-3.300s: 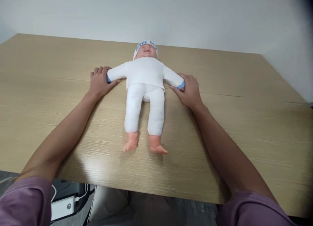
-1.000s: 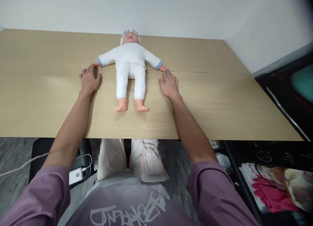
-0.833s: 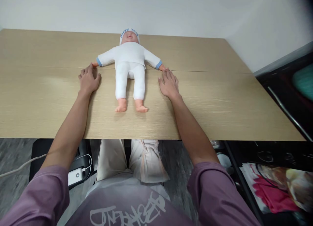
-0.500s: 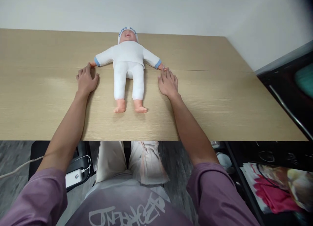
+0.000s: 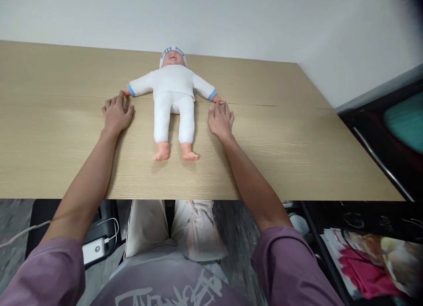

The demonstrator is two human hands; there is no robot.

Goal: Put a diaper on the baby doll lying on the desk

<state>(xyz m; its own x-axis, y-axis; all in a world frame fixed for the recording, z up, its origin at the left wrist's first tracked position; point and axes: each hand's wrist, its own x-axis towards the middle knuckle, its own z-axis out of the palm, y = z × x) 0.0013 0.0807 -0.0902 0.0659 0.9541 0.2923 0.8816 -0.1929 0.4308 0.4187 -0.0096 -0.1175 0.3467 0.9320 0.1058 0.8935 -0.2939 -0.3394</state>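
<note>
A baby doll lies on its back on the wooden table, its arms spread wide and its bare feet towards me. It wears a white long-sleeved top with blue cuffs, white trousers and a white cap with blue lettering. My left hand rests palm down with fingers apart, a fingertip at the doll's hand on the left. On the other side my right hand lies flat, its fingertips at the doll's hand on the right. Neither hand is wrapped round anything.
The pale wooden table ends at a white wall. To the right stands black furniture, with a pink cloth on a lower shelf. Below the table at left, a white power bank has a cable plugged in.
The view has tilted slightly, so the table and doll sit lower in the picture. My right hand has shifted a little to the left; the left hand stays by the doll's hand.
</note>
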